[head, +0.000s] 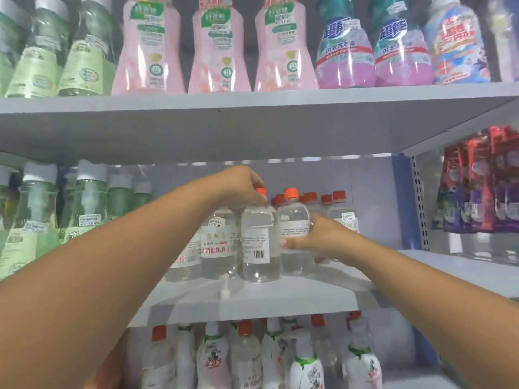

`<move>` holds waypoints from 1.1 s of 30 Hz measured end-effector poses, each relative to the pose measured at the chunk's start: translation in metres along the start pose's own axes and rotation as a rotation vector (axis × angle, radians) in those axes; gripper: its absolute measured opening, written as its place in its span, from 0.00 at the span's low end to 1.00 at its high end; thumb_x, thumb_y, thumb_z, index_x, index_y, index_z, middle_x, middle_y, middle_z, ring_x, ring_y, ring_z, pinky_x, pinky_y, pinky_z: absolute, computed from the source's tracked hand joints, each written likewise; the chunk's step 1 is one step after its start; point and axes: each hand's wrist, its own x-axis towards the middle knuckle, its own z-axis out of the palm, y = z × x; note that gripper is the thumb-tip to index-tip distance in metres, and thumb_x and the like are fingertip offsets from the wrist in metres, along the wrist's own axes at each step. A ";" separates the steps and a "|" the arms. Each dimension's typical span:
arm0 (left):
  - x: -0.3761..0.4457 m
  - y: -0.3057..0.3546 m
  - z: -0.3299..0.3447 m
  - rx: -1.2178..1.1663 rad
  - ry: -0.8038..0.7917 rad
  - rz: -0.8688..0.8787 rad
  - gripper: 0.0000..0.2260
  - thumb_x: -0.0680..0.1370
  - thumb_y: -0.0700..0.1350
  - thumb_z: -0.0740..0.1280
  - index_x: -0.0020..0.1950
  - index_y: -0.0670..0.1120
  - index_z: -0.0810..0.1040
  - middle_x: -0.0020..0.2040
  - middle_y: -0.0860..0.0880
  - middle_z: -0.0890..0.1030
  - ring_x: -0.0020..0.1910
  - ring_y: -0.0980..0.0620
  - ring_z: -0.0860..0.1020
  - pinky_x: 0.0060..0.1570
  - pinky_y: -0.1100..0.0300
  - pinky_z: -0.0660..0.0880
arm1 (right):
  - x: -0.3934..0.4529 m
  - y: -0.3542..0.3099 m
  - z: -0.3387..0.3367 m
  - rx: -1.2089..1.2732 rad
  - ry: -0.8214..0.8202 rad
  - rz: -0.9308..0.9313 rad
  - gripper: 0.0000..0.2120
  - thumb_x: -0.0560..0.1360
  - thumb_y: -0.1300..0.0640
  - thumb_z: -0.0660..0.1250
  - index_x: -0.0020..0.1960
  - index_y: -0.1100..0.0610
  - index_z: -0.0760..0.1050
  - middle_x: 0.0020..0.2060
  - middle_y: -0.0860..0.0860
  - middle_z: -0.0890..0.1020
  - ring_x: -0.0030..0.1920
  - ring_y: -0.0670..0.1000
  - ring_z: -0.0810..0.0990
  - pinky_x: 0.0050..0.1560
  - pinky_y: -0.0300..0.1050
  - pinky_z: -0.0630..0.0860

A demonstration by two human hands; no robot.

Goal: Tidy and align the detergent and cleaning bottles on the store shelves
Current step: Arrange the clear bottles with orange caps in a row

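Clear bottles with orange caps stand in a cluster on the middle shelf (252, 299). My left hand (241, 183) grips the orange cap of the front bottle (259, 242), whose barcode label faces me. My right hand (317, 240) wraps around the body of the neighbouring clear bottle (295, 217) just to its right, thumb across the label. More of these orange-capped bottles (219, 242) stand to the left and behind, partly hidden by my hands.
Green bottles (84, 209) fill the middle shelf's left. The top shelf holds green, pink (219, 51) and blue-purple detergent bottles (401, 49). Red-purple pouches (477, 186) hang at right. White and clear bottles (303, 357) crowd the shelf below.
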 end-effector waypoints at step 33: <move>0.047 -0.024 0.019 0.010 0.001 -0.095 0.11 0.76 0.57 0.74 0.48 0.50 0.86 0.42 0.50 0.87 0.40 0.50 0.86 0.42 0.56 0.84 | 0.074 -0.035 -0.040 -0.146 0.087 -0.062 0.13 0.76 0.42 0.74 0.54 0.50 0.85 0.48 0.48 0.87 0.49 0.52 0.84 0.56 0.51 0.81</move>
